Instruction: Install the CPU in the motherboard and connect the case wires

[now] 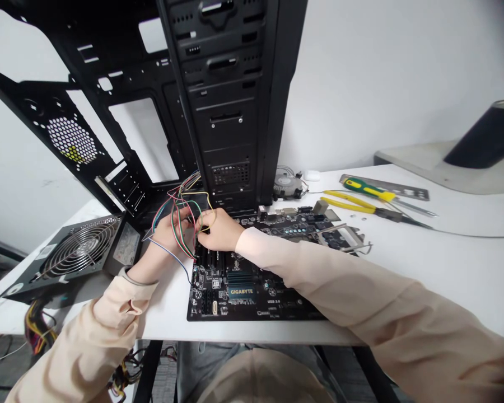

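Over a Gigabyte motherboard (246,291) lying flat on the bench (453,280), the left hand (168,238) and right hand (216,230) meet close together at the board's left side. The left fingers (180,226) curl around a loose bunch of thin wires (180,210) in red, green, blue and yellow. The right fingers (205,226) pinch firmly on the wires just above the board, hiding exactly where the ends go. The wires rise toward the black PC case (231,95), which stands upright behind the board, its open side showing a metal frame with large cut-outs. To the left, a power supply (79,252) lies with its fan grille facing up, and its bundled cables (37,330) hang past the bench edge. A metal bracket (340,238) rests on the board's right end. Farther right lie a screwdriver (369,189), yellow pliers (353,204), an I/O shield (403,187) and a CPU cooler (284,183).
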The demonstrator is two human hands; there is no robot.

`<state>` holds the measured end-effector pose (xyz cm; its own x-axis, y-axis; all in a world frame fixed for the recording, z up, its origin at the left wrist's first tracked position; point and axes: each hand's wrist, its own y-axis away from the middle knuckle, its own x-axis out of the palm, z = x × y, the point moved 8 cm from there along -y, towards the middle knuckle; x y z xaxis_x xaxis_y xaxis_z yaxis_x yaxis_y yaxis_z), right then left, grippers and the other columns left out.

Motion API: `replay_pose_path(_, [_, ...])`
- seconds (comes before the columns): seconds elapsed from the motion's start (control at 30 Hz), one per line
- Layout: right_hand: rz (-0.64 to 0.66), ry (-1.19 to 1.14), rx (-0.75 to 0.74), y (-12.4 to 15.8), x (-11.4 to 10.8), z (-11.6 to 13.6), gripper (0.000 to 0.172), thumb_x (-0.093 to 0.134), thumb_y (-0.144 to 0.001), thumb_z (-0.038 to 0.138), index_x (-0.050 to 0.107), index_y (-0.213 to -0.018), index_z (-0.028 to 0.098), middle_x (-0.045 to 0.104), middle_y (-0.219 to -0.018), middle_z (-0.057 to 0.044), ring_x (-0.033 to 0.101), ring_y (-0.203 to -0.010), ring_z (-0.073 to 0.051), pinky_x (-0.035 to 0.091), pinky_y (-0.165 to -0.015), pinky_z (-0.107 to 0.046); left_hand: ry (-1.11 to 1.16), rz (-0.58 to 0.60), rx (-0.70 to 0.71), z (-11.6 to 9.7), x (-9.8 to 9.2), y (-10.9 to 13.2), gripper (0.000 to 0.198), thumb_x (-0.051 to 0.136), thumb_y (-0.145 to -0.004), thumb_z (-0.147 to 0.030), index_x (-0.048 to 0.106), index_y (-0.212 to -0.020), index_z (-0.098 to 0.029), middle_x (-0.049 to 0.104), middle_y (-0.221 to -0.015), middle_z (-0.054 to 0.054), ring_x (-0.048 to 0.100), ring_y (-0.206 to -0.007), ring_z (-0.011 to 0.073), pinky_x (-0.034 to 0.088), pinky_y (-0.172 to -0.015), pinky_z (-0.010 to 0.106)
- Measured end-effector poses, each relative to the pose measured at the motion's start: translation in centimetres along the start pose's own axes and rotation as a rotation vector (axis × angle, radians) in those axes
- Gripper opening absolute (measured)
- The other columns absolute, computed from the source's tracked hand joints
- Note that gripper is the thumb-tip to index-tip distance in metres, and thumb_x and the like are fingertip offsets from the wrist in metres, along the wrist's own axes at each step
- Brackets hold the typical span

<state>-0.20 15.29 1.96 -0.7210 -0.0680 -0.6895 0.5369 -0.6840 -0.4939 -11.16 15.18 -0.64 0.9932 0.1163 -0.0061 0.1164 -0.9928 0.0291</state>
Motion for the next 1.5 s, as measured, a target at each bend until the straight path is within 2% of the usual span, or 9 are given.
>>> replay_pose_path(0.1, [0.009, 0.018, -0.006, 0.0, 0.1, 0.0, 0.016, 0.057, -0.069, 0.006, 0.071, -0.074, 0.012, 0.072, -0.084, -0.008, 0.066, -0.084, -0.018, 0.049, -0.086, -0.026, 0.004, 0.011, 0.01, 0.3, 0.3, -0.3, 0.02, 0.06, -0.091, -0.029, 0.062, -0.102, -0.013, 0.064, -0.087, 0.002, 0.062, -0.069, 0.0121, 0.054, -0.063, 0.028])
replay_pose_path(0.3, [0.053, 0.053, -0.055, -0.2, 0.3, 0.5, 0.02, 0.055, -0.074, 0.003, 0.072, -0.079, 0.011, 0.072, -0.089, -0.01, 0.066, -0.091, -0.019, 0.046, -0.091, -0.028, -0.001, 0.039, -0.003, 1.0, 0.2, -0.9, 0.024, 0.059, -0.092, -0.03, 0.059, -0.109, -0.014, 0.063, -0.102, 0.006, 0.063, -0.082, 0.0157, 0.056, -0.07, 0.033])
replay_pose_path(0.47, [0.061, 0.084, -0.065, -0.1, 0.6, 0.5, 0.018, 0.056, -0.075, 0.004, 0.071, -0.078, 0.014, 0.072, -0.09, -0.008, 0.064, -0.09, -0.018, 0.046, -0.09, -0.027, -0.003, 0.059, -0.003, 1.5, 0.0, -1.1, 0.031, 0.058, -0.092, -0.033, 0.057, -0.117, -0.015, 0.06, -0.114, 0.008, 0.063, -0.094, 0.0199, 0.055, -0.079, 0.039])
replay_pose_path(0.87, [0.151, 0.243, -0.05, 0.2, 1.2, 0.7, 0.018, 0.054, -0.082, 0.005, 0.071, -0.083, 0.012, 0.071, -0.089, -0.011, 0.064, -0.09, -0.021, 0.046, -0.085, -0.031, -0.096, 0.092, -0.032, 1.7, 0.5, -0.9, 0.027, 0.058, -0.092, -0.032, 0.058, -0.112, -0.014, 0.062, -0.107, 0.007, 0.063, -0.086, 0.0172, 0.056, -0.073, 0.035])
replay_pose_path(1.17, [0.068, 0.183, 0.039, 0.2, 0.0, 0.8, 0.02, 0.051, -0.085, 0.007, 0.069, -0.09, 0.014, 0.07, -0.091, -0.01, 0.065, -0.083, -0.019, 0.047, -0.076, -0.028, -0.14, 0.122, -0.031, 2.1, 0.0, -1.2, 0.03, 0.057, -0.092, -0.034, 0.058, -0.116, -0.016, 0.061, -0.115, 0.008, 0.062, -0.095, 0.0202, 0.055, -0.08, 0.039])
replay_pose_path(1.33, [-0.004, 0.071, 0.067, -0.1, -0.3, 0.2, 0.017, 0.055, -0.084, 0.007, 0.07, -0.084, 0.015, 0.07, -0.09, -0.006, 0.065, -0.085, -0.015, 0.047, -0.084, -0.024, -0.157, 0.1, -0.012, 2.4, -0.3, -1.6, 0.03, 0.058, -0.092, -0.033, 0.057, -0.116, -0.015, 0.061, -0.113, 0.008, 0.063, -0.094, 0.0198, 0.055, -0.079, 0.039])
replay_pose_path(1.5, [-0.074, -0.019, 0.107, -0.1, -0.7, -0.5, 0.012, 0.061, -0.08, 0.008, 0.07, -0.085, 0.014, 0.069, -0.084, -0.004, 0.063, -0.08, -0.013, 0.048, -0.079, -0.024, -0.181, 0.093, 0.033, 2.4, -0.4, -1.6, 0.028, 0.058, -0.092, -0.032, 0.058, -0.114, -0.015, 0.062, -0.108, 0.007, 0.063, -0.088, 0.0177, 0.056, -0.074, 0.036])
